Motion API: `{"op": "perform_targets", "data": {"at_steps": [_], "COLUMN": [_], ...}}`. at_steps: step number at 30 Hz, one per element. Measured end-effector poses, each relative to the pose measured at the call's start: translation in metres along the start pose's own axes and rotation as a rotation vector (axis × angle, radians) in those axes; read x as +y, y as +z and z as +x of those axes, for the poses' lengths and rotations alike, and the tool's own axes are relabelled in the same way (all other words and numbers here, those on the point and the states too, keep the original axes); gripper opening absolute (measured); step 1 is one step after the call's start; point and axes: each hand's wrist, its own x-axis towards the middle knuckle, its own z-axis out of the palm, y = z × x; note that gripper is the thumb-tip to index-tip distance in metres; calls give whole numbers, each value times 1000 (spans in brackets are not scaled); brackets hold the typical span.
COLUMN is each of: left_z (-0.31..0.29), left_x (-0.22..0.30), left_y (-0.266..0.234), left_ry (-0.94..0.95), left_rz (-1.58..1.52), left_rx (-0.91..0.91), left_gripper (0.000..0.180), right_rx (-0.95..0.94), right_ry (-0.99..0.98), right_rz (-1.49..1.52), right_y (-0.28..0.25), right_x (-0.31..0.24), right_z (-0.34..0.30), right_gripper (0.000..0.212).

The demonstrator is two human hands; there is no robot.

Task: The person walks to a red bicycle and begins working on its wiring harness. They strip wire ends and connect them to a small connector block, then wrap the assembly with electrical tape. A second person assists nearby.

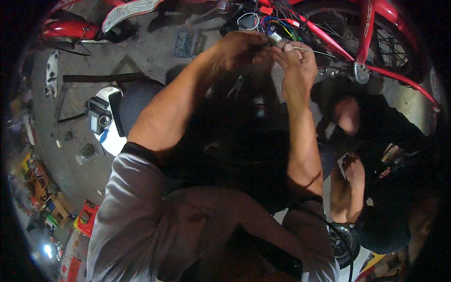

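- Thin, straight, pale metal-looking rod (321, 52): at 1 o'clock in view, pinched in the right hand's (299, 58) fingers.
- Left hand (242, 47): fingers curled at rod's 9 o'clock end; can't tell if gripping.
- Loose multicoloured bundle of thin wires (280, 26): 11 o'clock of rod, exposed. Joins done or left: too small to tell.
- Red tubular metal frame (331, 43): 1 o'clock of rod. Reads mid-job; wiring not tucked away.

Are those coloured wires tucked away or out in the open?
Out in the open: the coloured wires show uncovered in a loose tangle beyond the right hand, beside the red tube.
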Motion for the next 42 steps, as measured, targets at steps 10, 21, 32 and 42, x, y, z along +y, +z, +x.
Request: {"op": "perform_targets", "data": {"at_steps": [10, 21, 32, 42], "left_z": [-3, -2, -1, -2], "left_x": [-14, -19, -18, -13], "left_y": [8, -19, -25, -22], "left_ry": [-11, -19, -11, 10], "left_rz": [-75, -47, -64, -19], "left_rx": [211, 196, 105, 93], "left_gripper": [17, 18, 22, 22], "right_rx": [84, -19, -83, -98], "right_ry": [10, 71, 70, 58], "right_rz": [-162, -287, -243, -355], "right_y": [-1, 9, 13, 16], "right_x": [1, 6, 11, 8], "right_z": [1, 6, 15, 19], "right_gripper": [15, 16, 13, 13]}}
